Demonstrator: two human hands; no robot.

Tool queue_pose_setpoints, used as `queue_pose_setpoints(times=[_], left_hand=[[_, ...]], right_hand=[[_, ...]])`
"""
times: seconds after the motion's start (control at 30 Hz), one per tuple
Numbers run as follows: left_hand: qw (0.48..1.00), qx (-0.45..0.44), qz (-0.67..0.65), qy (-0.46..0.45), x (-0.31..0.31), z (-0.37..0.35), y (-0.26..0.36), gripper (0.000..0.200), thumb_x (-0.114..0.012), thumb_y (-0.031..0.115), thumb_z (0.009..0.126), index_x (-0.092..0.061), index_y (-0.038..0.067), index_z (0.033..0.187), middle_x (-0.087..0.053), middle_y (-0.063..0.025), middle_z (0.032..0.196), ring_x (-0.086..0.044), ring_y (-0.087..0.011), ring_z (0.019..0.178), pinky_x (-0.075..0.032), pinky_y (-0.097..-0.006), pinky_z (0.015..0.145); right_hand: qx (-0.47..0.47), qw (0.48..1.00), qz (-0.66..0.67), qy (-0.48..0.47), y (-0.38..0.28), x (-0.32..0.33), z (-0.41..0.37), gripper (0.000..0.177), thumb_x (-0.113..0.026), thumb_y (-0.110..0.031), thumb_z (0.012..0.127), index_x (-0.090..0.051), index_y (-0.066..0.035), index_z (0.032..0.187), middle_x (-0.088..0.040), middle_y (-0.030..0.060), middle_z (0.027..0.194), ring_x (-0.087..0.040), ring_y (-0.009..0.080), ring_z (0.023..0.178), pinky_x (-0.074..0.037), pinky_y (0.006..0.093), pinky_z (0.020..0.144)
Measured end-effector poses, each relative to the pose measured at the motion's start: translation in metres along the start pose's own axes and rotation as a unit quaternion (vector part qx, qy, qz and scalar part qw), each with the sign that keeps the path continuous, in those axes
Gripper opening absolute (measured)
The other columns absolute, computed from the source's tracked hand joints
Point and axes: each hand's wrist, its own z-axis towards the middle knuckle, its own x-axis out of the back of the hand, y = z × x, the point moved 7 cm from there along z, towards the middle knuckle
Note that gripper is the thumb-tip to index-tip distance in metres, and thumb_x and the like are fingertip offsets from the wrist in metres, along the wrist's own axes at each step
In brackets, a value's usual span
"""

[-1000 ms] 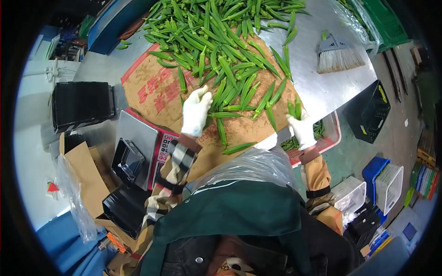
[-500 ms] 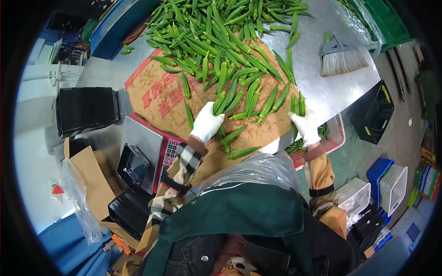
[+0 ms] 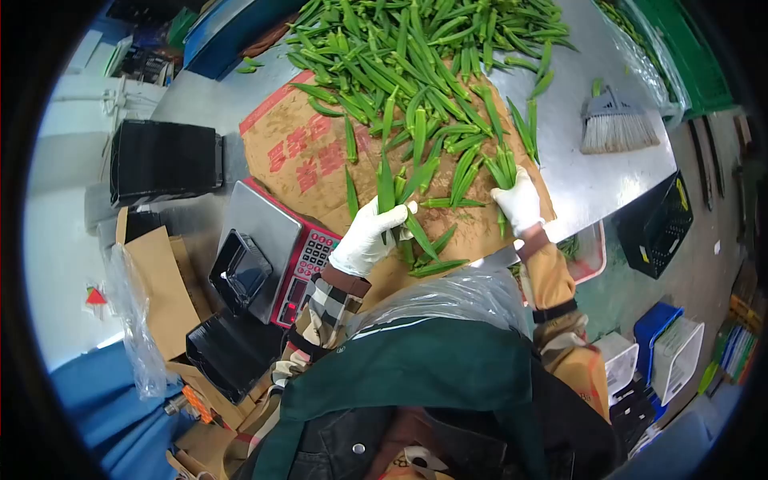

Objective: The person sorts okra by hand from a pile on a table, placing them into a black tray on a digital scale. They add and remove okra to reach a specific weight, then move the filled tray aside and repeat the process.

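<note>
My left hand (image 3: 370, 237), in a white glove, is closed around a few okra pods (image 3: 387, 186) over the near part of the cardboard sheet (image 3: 280, 136). To its right, my right hand (image 3: 520, 202), also gloved in white, grips several okra pods (image 3: 502, 166) at the sheet's right side. A big heap of okra (image 3: 416, 48) covers the far half of the cardboard, with loose pods scattered toward me. Some pods lie just beneath and beside my left hand.
A scale (image 3: 302, 260) with a black plastic tray (image 3: 240, 270) on it stands left of the cardboard. A brush head (image 3: 616, 124) lies on the metal table at right. Below the table's right edge are a red-rimmed basket (image 3: 592, 254) and a black crate (image 3: 658, 228).
My right hand has moved from above the red-rimmed basket back over the cardboard, still with okra in it. My left hand has turned, its pods now pointing upward. The whole view has shifted slightly.
</note>
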Motion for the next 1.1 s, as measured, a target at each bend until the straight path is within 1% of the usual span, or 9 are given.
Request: queue_pose_setpoints(times=[0.07, 0.13, 0.23, 0.43, 0.63, 0.77, 0.83, 0.9, 1.1], left_hand=[[1.000, -0.005, -0.027, -0.014, -0.001, -0.004, 0.001, 0.052, -0.073, 0.017, 0.090, -0.053, 0.004, 0.136, -0.066, -0.0004, 0.112, -0.063, -0.0120, 0.094, -0.052, -0.0298, 0.081], [0.999, -0.008, -0.024, -0.035, -0.005, -0.005, 0.002, 0.054, -0.073, 0.017, 0.090, -0.051, 0.004, 0.138, -0.066, -0.0005, 0.113, -0.063, -0.0121, 0.097, -0.051, -0.0299, 0.084], [0.997, -0.003, 0.023, -0.072, -0.026, -0.012, 0.007, 0.055, -0.074, 0.017, 0.089, -0.051, 0.004, 0.137, -0.065, -0.0004, 0.112, -0.062, -0.0119, 0.097, -0.050, -0.0288, 0.084], [0.995, 0.023, 0.046, -0.085, -0.024, -0.021, 0.001, 0.060, -0.074, 0.017, 0.089, -0.048, 0.001, 0.140, -0.065, -0.0039, 0.112, -0.062, -0.0135, 0.099, -0.049, -0.0310, 0.087], [0.992, 0.020, -0.053, -0.111, -0.045, -0.011, -0.001, 0.060, -0.070, 0.015, 0.092, -0.044, 0.004, 0.145, -0.062, -0.0049, 0.119, -0.062, -0.0163, 0.102, -0.049, -0.0338, 0.090], [0.994, -0.044, -0.041, -0.093, -0.062, 0.011, -0.003, 0.053, -0.066, 0.011, 0.095, -0.047, 0.005, 0.143, -0.060, -0.0040, 0.123, -0.059, -0.0153, 0.109, -0.047, -0.0321, 0.094], [0.995, -0.069, 0.008, -0.075, -0.075, 0.019, -0.009, 0.050, -0.066, 0.010, 0.095, -0.048, 0.004, 0.141, -0.059, -0.0038, 0.124, -0.057, -0.0142, 0.111, -0.047, -0.0306, 0.095], [0.987, -0.123, 0.096, -0.042, -0.078, 0.025, -0.020, 0.045, -0.064, 0.009, 0.096, -0.050, 0.002, 0.139, -0.059, -0.0049, 0.128, -0.056, -0.0147, 0.116, -0.046, -0.0299, 0.099], [0.981, 0.082, -0.145, -0.102, -0.105, 0.019, -0.042, 0.043, -0.061, 0.007, 0.098, -0.051, 0.004, 0.139, -0.061, -0.0081, 0.129, -0.060, -0.0188, 0.116, -0.048, -0.0338, 0.100]], right_hand=[[-0.031, 0.955, 0.267, -0.124, -0.003, -0.020, -0.011, 0.054, -0.074, -0.011, 0.079, -0.057, 0.002, 0.129, -0.070, 0.0174, 0.108, -0.069, 0.0266, 0.094, -0.056, 0.0371, 0.083], [-0.113, 0.823, 0.501, -0.243, -0.042, -0.043, -0.039, 0.046, -0.072, -0.009, 0.083, -0.059, 0.003, 0.125, -0.071, 0.0149, 0.104, -0.070, 0.0232, 0.088, -0.057, 0.0356, 0.081], [-0.182, 0.713, 0.616, -0.281, -0.103, -0.066, -0.069, 0.031, -0.072, -0.009, 0.087, -0.063, 0.001, 0.115, -0.071, 0.0110, 0.098, -0.070, 0.0209, 0.087, -0.058, 0.0297, 0.076], [-0.158, 0.769, 0.575, -0.230, -0.089, -0.067, -0.055, 0.029, -0.070, -0.012, 0.089, -0.063, -0.001, 0.115, -0.069, 0.0079, 0.097, -0.069, 0.0194, 0.078, -0.058, 0.0322, 0.064], [-0.025, 0.746, 0.621, -0.240, -0.092, 0.026, -0.060, 0.054, -0.066, -0.012, 0.085, -0.053, 0.003, 0.135, -0.066, 0.0147, 0.113, -0.064, 0.0222, 0.101, -0.055, 0.0359, 0.090], [-0.063, 0.830, 0.483, -0.271, -0.075, 0.029, -0.085, 0.057, -0.066, -0.005, 0.083, -0.049, 0.003, 0.137, -0.063, 0.0119, 0.110, -0.064, 0.0246, 0.096, -0.055, 0.0434, 0.093], [-0.101, 0.866, 0.422, -0.247, -0.078, 0.009, -0.100, 0.049, -0.079, -0.011, 0.081, -0.060, 0.000, 0.125, -0.067, 0.0069, 0.107, -0.064, 0.0177, 0.099, -0.053, 0.0321, 0.089], [-0.003, 0.910, 0.393, -0.132, -0.071, -0.011, -0.095, 0.055, -0.082, -0.006, 0.079, -0.056, 0.004, 0.127, -0.068, 0.0068, 0.106, -0.065, 0.0148, 0.093, -0.054, 0.0302, 0.082], [-0.096, 0.876, 0.436, -0.182, -0.045, 0.033, -0.113, 0.037, -0.075, -0.005, 0.080, -0.060, 0.001, 0.113, -0.069, 0.0057, 0.088, -0.065, 0.0134, 0.072, -0.054, 0.0266, 0.065]])
